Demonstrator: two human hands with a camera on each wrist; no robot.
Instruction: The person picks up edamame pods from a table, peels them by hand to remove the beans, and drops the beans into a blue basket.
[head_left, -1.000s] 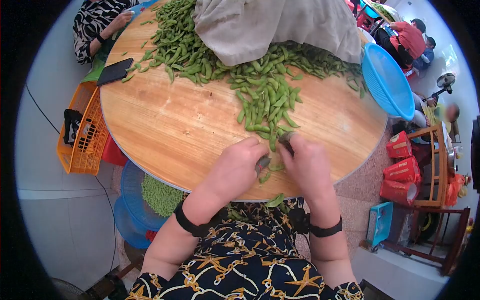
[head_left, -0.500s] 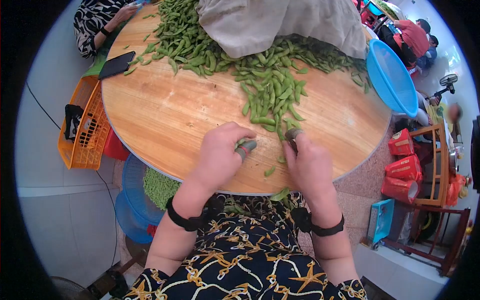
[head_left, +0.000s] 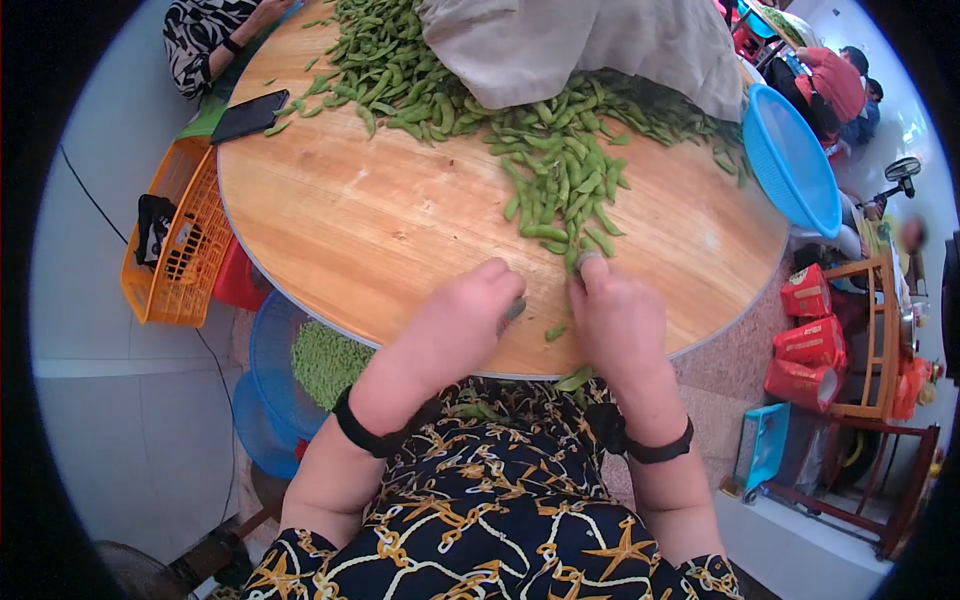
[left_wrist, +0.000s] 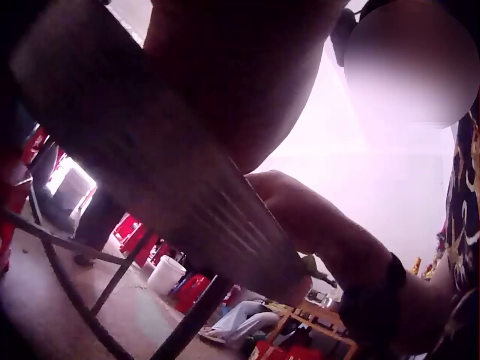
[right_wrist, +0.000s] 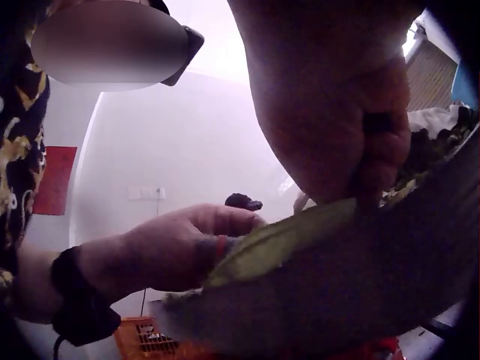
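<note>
Green soybean pods (head_left: 565, 180) form a heap that narrows toward me on the round wooden table (head_left: 380, 215). At its near tip, my right hand (head_left: 622, 312) pinches a pod with its thumb and finger. My left hand (head_left: 475, 305) is low over the table to the left, fingers curled, a grey cover (head_left: 513, 308) on its thumb. What it holds is hidden, so I cannot tell. One small pod (head_left: 556, 332) lies between the hands. Another pod (head_left: 575, 379) lies at the near table edge; a large pod (right_wrist: 277, 244) shows close up in the right wrist view.
Grey cloth (head_left: 590, 55) covers the back of the heap. A blue colander (head_left: 792, 160) leans at the right rim, a phone (head_left: 250, 118) lies at the left rim. Below left are shelled beans (head_left: 330, 362) in a blue basket and an orange crate (head_left: 185, 235). Another person sits back left.
My left hand first drew left, away from the right hand, with a pod showing at its thumb; now its fingers curl over and it is slightly nearer. My right hand stays at the heap's tip.
</note>
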